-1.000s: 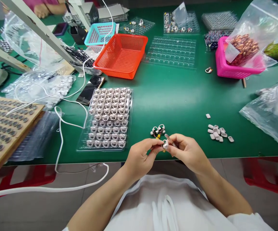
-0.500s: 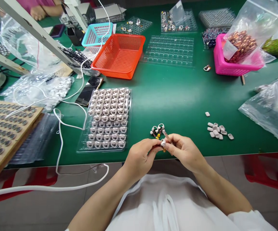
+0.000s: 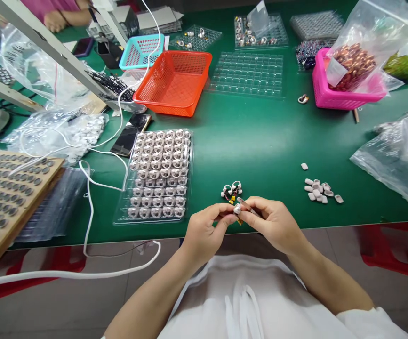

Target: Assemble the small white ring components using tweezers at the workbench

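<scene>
At the table's front edge, my left hand (image 3: 207,230) pinches a small white earphone part (image 3: 237,209) between thumb and fingertips. A bit of yellow shows under that part. My right hand (image 3: 272,221) is closed round a slim flat tool (image 3: 249,206) that looks like tweezers; its thumb and fingertips also touch the earphone part. Just beyond the fingers lie a few white earphone pieces (image 3: 232,189) with dark wires and yellow tabs. Left of my hands, a clear tray (image 3: 188,188) holds rows of pale rounded shells (image 3: 159,173). Small pale caps (image 3: 317,192) lie in a loose pile to the right.
An orange basket (image 3: 175,82) and a clear empty-celled tray (image 3: 248,74) stand farther back. A pink basket (image 3: 348,98) with a bag of copper-coloured parts is at right. White cable (image 3: 87,207) loops near a phone (image 3: 131,134). Another person's hand (image 3: 54,21) rests at far left.
The earphone part has turned slightly and shifted a little left in my fingers. The flat tool's tip has changed angle and lies lower. Both hands keep their grip.
</scene>
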The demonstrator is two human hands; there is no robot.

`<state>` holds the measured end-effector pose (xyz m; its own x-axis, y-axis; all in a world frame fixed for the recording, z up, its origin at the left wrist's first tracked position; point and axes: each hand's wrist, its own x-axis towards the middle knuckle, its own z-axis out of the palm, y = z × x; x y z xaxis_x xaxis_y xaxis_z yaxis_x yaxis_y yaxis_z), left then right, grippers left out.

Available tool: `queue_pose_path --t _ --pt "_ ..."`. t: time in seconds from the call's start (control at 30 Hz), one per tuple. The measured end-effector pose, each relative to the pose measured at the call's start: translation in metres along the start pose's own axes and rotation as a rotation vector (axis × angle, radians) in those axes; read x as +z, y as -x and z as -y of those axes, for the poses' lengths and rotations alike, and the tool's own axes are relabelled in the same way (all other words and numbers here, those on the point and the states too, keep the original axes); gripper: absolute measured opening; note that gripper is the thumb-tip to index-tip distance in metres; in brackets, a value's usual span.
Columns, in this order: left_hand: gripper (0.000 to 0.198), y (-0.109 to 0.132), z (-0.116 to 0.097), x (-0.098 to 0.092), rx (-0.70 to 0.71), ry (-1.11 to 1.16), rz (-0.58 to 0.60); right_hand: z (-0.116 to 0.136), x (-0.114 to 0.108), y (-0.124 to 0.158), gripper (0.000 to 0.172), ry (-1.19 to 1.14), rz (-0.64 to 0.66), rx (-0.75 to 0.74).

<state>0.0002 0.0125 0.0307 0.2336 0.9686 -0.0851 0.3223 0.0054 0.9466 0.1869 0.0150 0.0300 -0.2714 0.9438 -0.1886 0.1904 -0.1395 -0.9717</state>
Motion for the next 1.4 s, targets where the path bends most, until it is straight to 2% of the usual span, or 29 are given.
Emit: queue_pose_path --t 0.13,0.23,0.4,0.57,0.63,0.83,0.93,1.07,1.17,1.23,1.33,1.4 --pt "0.01 0.002 0.0 0.0 -0.129 0.167 -0.006 -0.001 0.003 0.006 0.015 0.074 -0.075 -0.174" --pt "0.009 0.002 0.002 -0.001 -0.213 0.272 -0.003 -0.006 0.001 0.008 0.017 0.108 -0.059 -0.316" --pt "0.007 0.0 -0.001 -0.001 -0.291 0.408 -0.02 -0.01 0.0 0.007 0.019 0.187 -0.005 -0.459" --pt "0.026 -0.004 0.001 0.001 -0.345 0.618 -0.011 -0.009 0.006 0.001 0.024 0.326 -0.109 -0.695" --pt "0.033 -0.006 0.003 0.001 -0.36 0.667 0.013 -0.008 0.007 -0.001 0.024 0.377 -0.123 -0.734" --pt "0.042 -0.003 0.003 -0.002 -0.475 0.86 0.068 -0.004 -0.005 -0.002 0.024 0.493 0.025 -0.793" --pt "0.047 -0.003 0.0 -0.005 -0.542 0.997 0.179 -0.001 -0.015 -0.004 0.027 0.605 0.117 -0.884" --pt "0.028 -0.004 -0.005 -0.007 -0.558 1.036 0.342 0.005 -0.024 -0.005 0.028 0.728 0.241 -0.933" --pt "0.022 -0.003 -0.008 -0.006 -0.549 1.009 0.338 0.004 -0.026 0.0 0.031 0.566 0.262 -0.848" --pt "0.024 -0.003 -0.01 -0.004 -0.537 0.993 0.261 0.0 -0.028 0.005 0.032 0.354 0.167 -0.747" --pt "0.03 -0.003 -0.012 -0.002 -0.518 0.962 0.145 -0.01 -0.033 0.01 0.028 0.135 -0.144 -0.599" --pt "0.035 -0.003 -0.013 0.0 -0.51 0.94 0.106 -0.017 -0.037 0.011 0.027 0.12 -0.325 -0.541"
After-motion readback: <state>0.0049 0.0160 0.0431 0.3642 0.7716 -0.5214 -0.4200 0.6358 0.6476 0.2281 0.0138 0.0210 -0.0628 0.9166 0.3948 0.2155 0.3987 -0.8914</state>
